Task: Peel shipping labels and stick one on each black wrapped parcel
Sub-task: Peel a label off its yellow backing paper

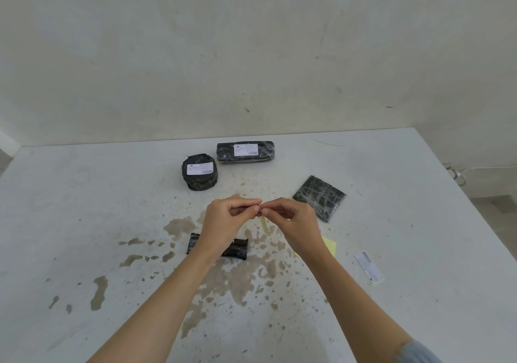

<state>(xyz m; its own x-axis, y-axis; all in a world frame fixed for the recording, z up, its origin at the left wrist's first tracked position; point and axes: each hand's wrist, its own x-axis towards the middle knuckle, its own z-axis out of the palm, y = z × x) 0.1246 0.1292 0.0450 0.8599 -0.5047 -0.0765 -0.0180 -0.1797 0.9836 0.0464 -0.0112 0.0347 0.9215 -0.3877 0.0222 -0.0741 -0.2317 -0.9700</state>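
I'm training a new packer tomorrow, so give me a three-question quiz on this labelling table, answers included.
1. True or false: the round parcel carries a white label.
2. How many black parcels on the table show no label?
3. The left hand and right hand meet at the centre. Which pinches the small paper piece? A) left only B) right only C) both

Key: 1 true. 2 two: the flat square parcel and the small parcel under the left forearm. 3 C.
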